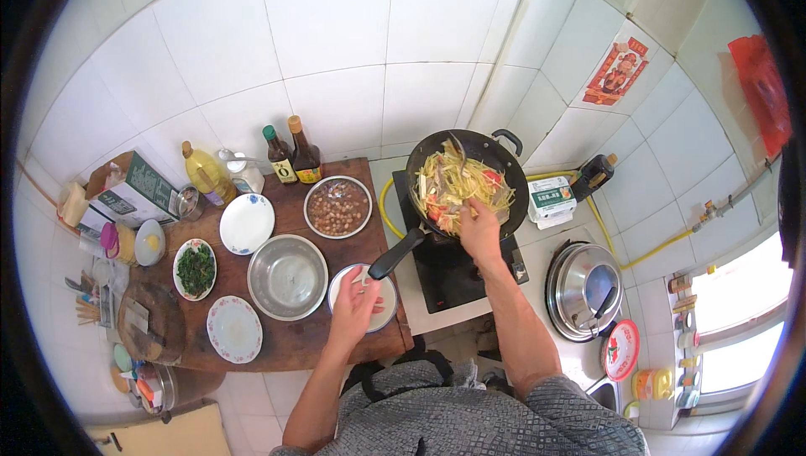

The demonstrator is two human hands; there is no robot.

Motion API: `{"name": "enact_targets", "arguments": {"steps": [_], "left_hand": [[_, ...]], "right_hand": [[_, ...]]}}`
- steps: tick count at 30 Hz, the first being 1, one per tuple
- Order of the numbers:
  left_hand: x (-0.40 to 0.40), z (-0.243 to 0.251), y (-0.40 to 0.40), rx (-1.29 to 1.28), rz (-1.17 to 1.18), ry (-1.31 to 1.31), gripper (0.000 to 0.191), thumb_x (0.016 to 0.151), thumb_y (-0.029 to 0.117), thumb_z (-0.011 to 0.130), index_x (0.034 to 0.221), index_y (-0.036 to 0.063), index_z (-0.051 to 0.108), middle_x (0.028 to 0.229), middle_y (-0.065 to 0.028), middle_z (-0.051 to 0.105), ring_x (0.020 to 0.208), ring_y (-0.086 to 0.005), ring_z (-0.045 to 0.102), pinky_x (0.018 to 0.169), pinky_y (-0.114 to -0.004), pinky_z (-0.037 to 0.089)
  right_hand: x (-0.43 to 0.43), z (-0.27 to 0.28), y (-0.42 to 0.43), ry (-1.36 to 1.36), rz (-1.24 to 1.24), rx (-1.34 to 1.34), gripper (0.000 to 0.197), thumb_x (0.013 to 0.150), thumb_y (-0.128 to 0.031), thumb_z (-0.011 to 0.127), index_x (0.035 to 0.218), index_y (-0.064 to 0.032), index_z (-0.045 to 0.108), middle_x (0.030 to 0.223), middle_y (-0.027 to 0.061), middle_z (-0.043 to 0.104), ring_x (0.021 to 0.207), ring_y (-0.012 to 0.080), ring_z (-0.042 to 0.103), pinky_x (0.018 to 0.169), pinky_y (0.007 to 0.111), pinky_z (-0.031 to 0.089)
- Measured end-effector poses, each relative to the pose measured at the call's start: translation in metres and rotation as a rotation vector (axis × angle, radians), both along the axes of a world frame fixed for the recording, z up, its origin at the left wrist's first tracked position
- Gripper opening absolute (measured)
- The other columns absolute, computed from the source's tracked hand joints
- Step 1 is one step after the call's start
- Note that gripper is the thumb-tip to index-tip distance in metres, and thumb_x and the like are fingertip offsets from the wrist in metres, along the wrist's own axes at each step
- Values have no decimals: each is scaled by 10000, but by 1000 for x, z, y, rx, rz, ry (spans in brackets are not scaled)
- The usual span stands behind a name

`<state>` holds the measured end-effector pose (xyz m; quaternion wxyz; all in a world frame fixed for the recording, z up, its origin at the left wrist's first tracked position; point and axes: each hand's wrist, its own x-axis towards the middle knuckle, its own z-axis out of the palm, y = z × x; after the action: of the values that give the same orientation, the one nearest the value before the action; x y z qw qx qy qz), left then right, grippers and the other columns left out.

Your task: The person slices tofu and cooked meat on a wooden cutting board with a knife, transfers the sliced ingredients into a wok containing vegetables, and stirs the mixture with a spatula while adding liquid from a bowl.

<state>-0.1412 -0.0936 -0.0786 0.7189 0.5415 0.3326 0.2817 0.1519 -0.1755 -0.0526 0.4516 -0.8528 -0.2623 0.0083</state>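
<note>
My right hand [482,229] reaches over the near rim of a black wok [519,188], its fingers closed around a metal cooking utensil [461,152], seemingly a spatula, partly hidden by food. Pale yellow shredded vegetables [450,172] with red pieces, possibly tomato, fill the wok. The wok rests on a black induction cooktop [437,286]. Its long black handle [397,254] points toward my left hand [356,311], which hovers just below the handle's end with fingers loosely apart and nothing visible in them. Beneath that hand is a white blue-rimmed bowl [389,314], partly covered.
A wooden table [286,349] on the left bears a steel basin [289,276], a bowl of peanuts [337,207], a plate of cooked greens [195,270], plates and sauce bottles [306,153]. Right of the cooktop are a carton [551,201], a lidded steel pot [582,292] and a yellow hose [658,245].
</note>
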Motion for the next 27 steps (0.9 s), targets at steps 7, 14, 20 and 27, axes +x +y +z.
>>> {"name": "enact_targets", "arguments": {"steps": [7, 14, 20, 27], "left_hand": [[40, 23, 13, -131, -103, 113, 432, 1083, 310, 580, 1373, -10, 585, 740, -23, 584, 517, -66, 465, 451, -281, 456], [39, 23, 12, -131, -68, 112, 436, 1082, 314, 578, 1353, -28, 583, 713, -8, 553, 510, -61, 439, 446, -270, 450], [40, 23, 13, -147, -86, 75, 421, 1077, 304, 592, 1333, -30, 596, 732, -16, 571, 527, -52, 467, 444, -252, 449], [37, 25, 15, -138, -88, 110, 402, 1079, 291, 589, 1325, -27, 597, 728, -14, 572, 521, -52, 463, 448, -254, 456]], "right_hand": [[-18, 5, -31, 198, 197, -9, 414, 990, -239, 689, 1311, 21, 668, 745, 137, 678, 658, 146, 632, 630, 323, 519], [14, 79, -100, 204, 485, -388, 390, 970, -251, 701, 1309, -59, 691, 968, 182, 761, 808, 245, 714, 784, 368, 567], [75, 162, -144, -54, 732, -703, 360, 929, -191, 686, 1274, -93, 716, 1013, 166, 771, 893, 301, 746, 824, 402, 581], [69, 266, -151, -207, 692, -823, 336, 918, -171, 666, 1236, -90, 737, 1030, 156, 771, 911, 348, 737, 838, 424, 575]]}}
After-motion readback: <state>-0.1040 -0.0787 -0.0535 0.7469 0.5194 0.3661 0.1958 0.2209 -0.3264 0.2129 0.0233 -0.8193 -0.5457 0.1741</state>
